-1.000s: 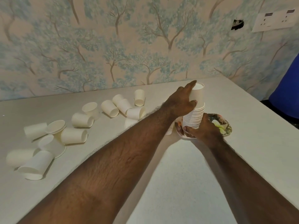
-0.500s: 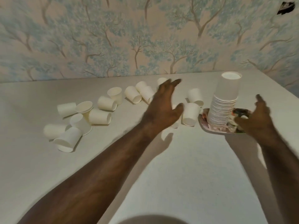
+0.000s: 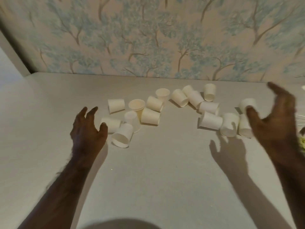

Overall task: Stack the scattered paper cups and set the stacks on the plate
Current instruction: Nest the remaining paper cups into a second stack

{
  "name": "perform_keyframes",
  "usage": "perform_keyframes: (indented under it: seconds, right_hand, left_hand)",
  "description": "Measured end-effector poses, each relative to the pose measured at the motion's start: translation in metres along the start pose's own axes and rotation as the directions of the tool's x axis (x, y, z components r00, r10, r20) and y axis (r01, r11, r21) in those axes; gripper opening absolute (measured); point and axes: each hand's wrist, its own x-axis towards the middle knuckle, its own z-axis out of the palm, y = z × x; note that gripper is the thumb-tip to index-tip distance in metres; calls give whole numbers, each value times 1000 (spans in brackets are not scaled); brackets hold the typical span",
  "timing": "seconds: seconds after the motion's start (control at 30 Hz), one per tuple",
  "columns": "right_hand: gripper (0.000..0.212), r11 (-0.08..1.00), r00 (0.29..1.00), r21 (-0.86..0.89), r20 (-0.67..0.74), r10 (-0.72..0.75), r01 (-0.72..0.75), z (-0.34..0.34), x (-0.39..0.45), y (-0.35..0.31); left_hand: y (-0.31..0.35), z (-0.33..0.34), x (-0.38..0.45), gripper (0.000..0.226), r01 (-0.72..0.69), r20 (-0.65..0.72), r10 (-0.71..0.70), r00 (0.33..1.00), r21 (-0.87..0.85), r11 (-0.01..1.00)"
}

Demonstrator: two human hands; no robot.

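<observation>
Several white paper cups lie scattered on the white table (image 3: 156, 162), most on their sides. One cluster lies at the left (image 3: 149, 116), with a tipped cup (image 3: 122, 135) nearest me. Another cluster lies at the right (image 3: 210, 120). My left hand (image 3: 87, 131) hovers open just left of the left cluster, fingers spread, holding nothing. My right hand (image 3: 274, 121) is open and raised above the right cluster, empty. The plate (image 3: 302, 139) shows only as a sliver at the right edge; the stack on it is almost out of view.
A wall with tree-patterned wallpaper (image 3: 156, 38) runs along the table's far edge. A white side wall (image 3: 9, 60) closes the far left corner. Shadows of my arms and head fall on the near table surface.
Both hands let go of the tall stack on the plate. The view swung left, and my left hand moved across to the left cluster of cups.
</observation>
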Motion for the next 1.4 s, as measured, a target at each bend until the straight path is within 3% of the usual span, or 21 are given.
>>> perform_keyframes:
  seconds: [0.2, 0.33, 0.43, 0.7, 0.8, 0.9, 1.03, 1.1, 1.23, 1.3, 1.4]
  right_hand:
    - [65, 947, 948, 141, 94, -304, 289, 72, -40, -124]
    - [61, 890, 833, 82, 321, -450, 449, 124, -74, -173]
    - [61, 864, 789, -12, 413, -455, 504, 157, -100, -195]
    - [21, 892, 885, -142, 262, -384, 429, 188, -102, -204]
    - [20, 905, 910, -151, 188, -369, 398, 173, -90, -199]
    - [22, 950, 939, -49, 176, -297, 309, 154, -75, -200]
    - [19, 981, 957, 77, 218, -188, 176, 141, -58, -211]
    - [21, 978, 948, 142, 260, -184, 151, 141, -54, -220]
    - [31, 947, 950, 318, 282, -133, 39, 151, -48, -231]
    - [28, 969, 947, 224, 274, -169, 108, 161, -46, -233]
    - [28, 930, 879, 129, 302, -368, 345, 179, -52, -243]
  left_hand:
    - [-42, 12, -11, 51, 43, 145, -27, 989, -108, 993]
    - [-44, 26, -23, 34, 64, 269, -1, 963, -226, 972]
    - [-38, 34, -25, 22, 48, 292, 20, 956, -223, 974]
    - [-25, 46, -18, 17, 60, 370, 72, 926, -334, 941]
    - [-20, 46, -16, 17, 92, 425, 154, 892, -503, 859]
    - [-14, 41, -11, 40, 113, 470, 297, 831, -666, 737]
    - [2, 41, 2, 74, -10, 454, 438, 776, -686, 728]
    - [7, 42, 10, 72, -1, 413, 415, 811, -708, 706]
    - [-5, 37, 33, 67, 121, 334, 220, 916, -756, 643]
    - [-17, 33, 45, 68, 119, 223, 106, 969, -796, 593]
    - [-36, 32, 61, 70, 150, 143, -63, 988, -756, 637]
